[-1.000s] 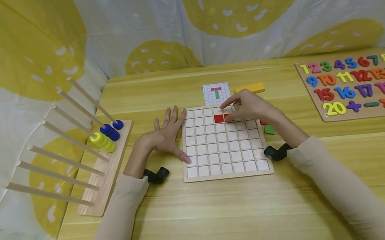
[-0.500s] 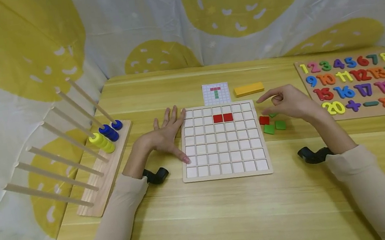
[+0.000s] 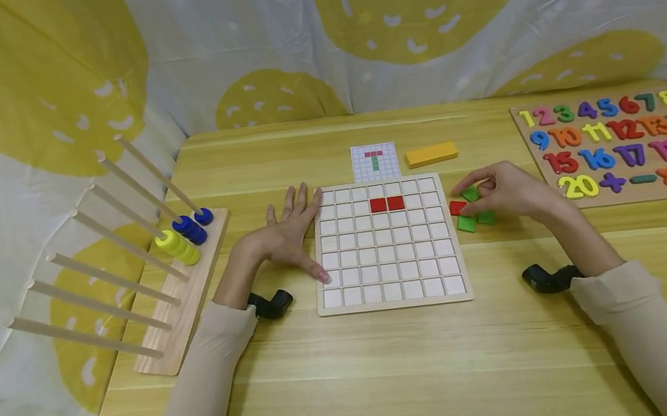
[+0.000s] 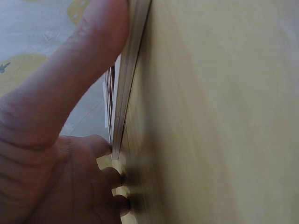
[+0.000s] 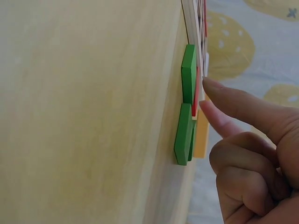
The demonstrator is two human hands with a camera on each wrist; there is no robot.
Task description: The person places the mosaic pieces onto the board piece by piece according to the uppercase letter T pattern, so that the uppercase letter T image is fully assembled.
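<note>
Lower than half a second ago, the right hand (image 3: 505, 191) hovers at the loose red tile (image 3: 456, 208) right of centre frame, thumb and forefinger parted, gripping nothing, while the left hand (image 3: 287, 239), fingers splayed, touches the mid-frame grid board (image 3: 387, 254) along its left edge, apparently to stop it sliding.

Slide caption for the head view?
Left hand touching the grid board, right hand at a loose red tile and green tiles.
</note>
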